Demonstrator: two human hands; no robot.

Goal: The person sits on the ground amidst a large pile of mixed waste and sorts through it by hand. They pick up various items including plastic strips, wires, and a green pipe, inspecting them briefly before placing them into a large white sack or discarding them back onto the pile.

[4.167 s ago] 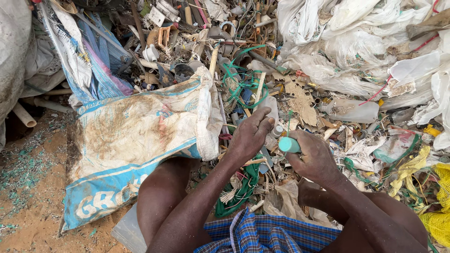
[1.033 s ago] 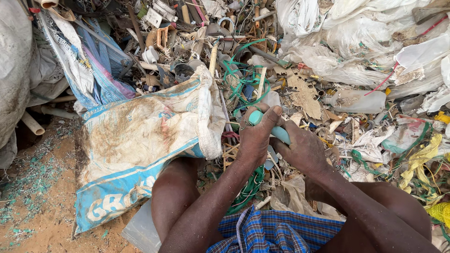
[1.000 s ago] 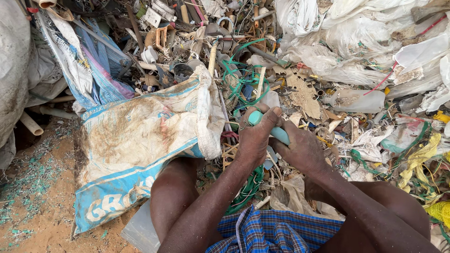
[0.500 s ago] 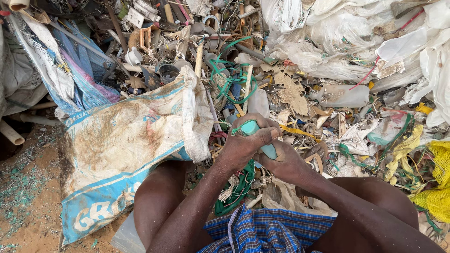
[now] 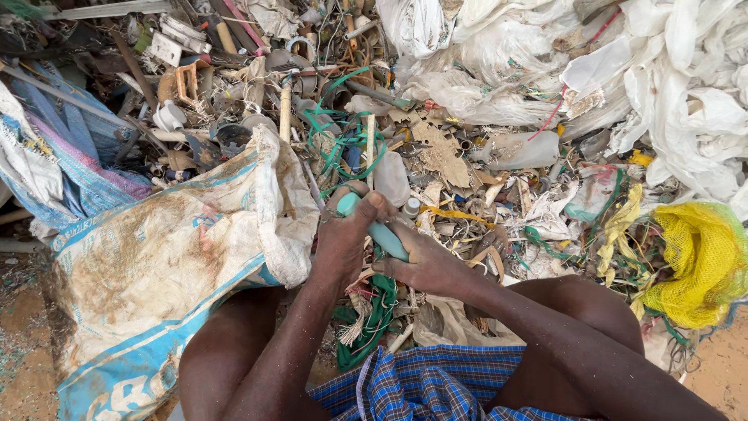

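Two hands meet on one thing, a teal plastic tube (image 5: 379,231), and we take them from our own lap outward. Nearest us lies the blue checked cloth (image 5: 421,386) over our knees. Just beyond it our right hand (image 5: 427,265) grips the tube's lower end, fingers (image 5: 399,267) curled under and pressed together around it. Our left hand (image 5: 348,234) closes over the upper end, fingers (image 5: 375,204) wrapped across the top, so only the rounded tip and a short middle stretch show between the two grips. The tube runs slantwise, its tip up by the left fingers, its lower end hidden in the right palm.

Under both hands a tangle of green cord (image 5: 372,312) hangs down. Just left of the left fingers slumps a dirty white woven sack (image 5: 167,269) with blue edging. Beyond the fingers spreads the scrap heap (image 5: 436,148) of pipes, bottles and wire. Far right of the right fingers sits a yellow net bag (image 5: 696,261), and farthest off lie crumpled white plastic sheets (image 5: 662,86).
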